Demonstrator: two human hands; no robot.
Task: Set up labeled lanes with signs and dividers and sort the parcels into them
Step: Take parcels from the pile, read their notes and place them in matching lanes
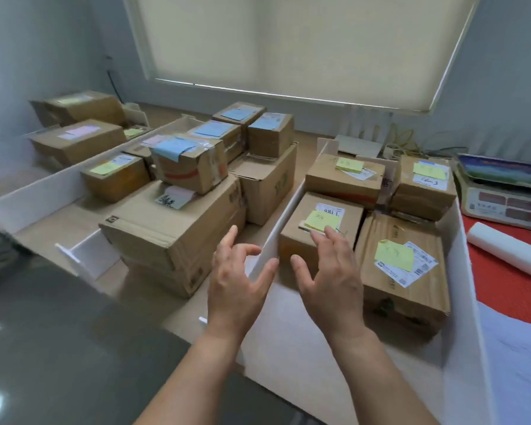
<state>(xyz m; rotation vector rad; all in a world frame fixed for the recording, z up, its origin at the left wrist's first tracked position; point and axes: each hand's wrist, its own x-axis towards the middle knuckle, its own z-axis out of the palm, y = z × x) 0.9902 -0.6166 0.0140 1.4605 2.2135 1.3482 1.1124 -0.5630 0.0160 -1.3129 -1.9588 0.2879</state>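
Cardboard parcels lie in lanes split by white dividers. My left hand [236,277] and my right hand [331,271] hover with relaxed fingers and hold nothing, either side of the near end of the middle white divider [284,216]. Just past my right hand sits a small parcel with a yellow note [319,223]. To its right lies a flat parcel with a yellow note [399,268]. The middle lane holds a large carton [172,228] with a blue-noted parcel [189,162] on top. The left divider [43,191] borders that lane.
A white right-hand divider [466,271] fences the yellow-note lane. Beyond it, a scale [503,197] and a white paper roll [506,251] lie on a red mat. More parcels stand at the back left [77,139]. A dark surface [59,348] fills the near left.
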